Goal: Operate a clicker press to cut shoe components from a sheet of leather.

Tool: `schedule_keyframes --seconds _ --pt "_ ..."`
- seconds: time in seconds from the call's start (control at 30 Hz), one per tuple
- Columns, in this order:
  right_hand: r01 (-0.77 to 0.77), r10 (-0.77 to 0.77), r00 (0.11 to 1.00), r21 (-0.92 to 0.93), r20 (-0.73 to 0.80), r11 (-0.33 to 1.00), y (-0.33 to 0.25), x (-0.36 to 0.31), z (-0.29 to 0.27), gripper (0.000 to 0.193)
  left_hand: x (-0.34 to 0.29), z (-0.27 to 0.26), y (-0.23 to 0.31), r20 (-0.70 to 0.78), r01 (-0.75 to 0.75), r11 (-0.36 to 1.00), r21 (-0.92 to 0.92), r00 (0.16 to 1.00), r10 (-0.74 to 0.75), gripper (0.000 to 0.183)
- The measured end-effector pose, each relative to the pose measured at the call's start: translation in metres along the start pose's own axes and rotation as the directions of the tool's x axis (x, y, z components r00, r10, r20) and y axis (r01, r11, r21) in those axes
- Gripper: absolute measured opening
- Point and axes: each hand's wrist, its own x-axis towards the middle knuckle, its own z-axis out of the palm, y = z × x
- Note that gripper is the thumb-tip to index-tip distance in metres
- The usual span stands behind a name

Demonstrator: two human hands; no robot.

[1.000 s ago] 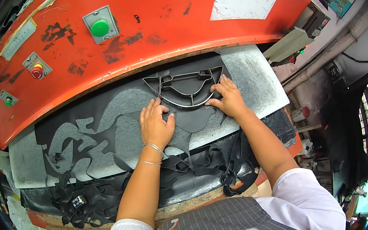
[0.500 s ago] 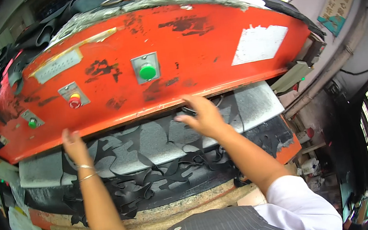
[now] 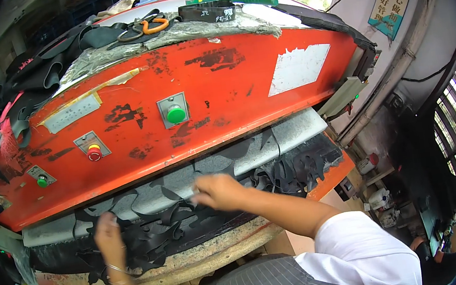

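Black cut-out sheet scraps (image 3: 159, 233), thin and full of curved holes, lie tangled along the front of a grey bed board (image 3: 303, 127) and hang over its near edge. At the left end of the scraps is my left hand (image 3: 108, 237), blurred, its fingers hard to read. Over the middle of the board's front edge, my right hand (image 3: 220, 193) has its fingers curled and pressed together. Whatever those fingers hold is hidden, though black scraps lie right beside them. Further back on the board, a dark sheet piece (image 3: 234, 149) reaches under the red press head (image 3: 142, 136).
The press head carries a large green button (image 3: 175, 114), a red stop button (image 3: 94, 152) and a small green button (image 3: 42, 181). On top rest orange-handled scissors (image 3: 155, 25) and a black strip ring (image 3: 207, 13). A pipe (image 3: 387, 94) runs along the right wall.
Both hands have moved back toward me from the press opening. My right hand has gone left and its spread fingers have curled. Black scraps have shifted toward the front edge. My view has shifted.
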Motion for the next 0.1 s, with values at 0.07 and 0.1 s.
schedule_keyframes --seconds 0.07,0.1 --pt "0.073 -0.071 0.968 -0.001 0.241 0.997 0.005 -0.042 0.007 0.033 -0.051 0.049 0.026 0.302 0.089 0.995 0.055 0.948 -0.102 0.043" --pt "0.075 -0.073 0.968 -0.001 0.239 0.997 0.003 -0.043 0.007 0.033 -0.052 0.048 0.028 0.300 0.087 0.995 0.056 0.949 -0.100 0.043"
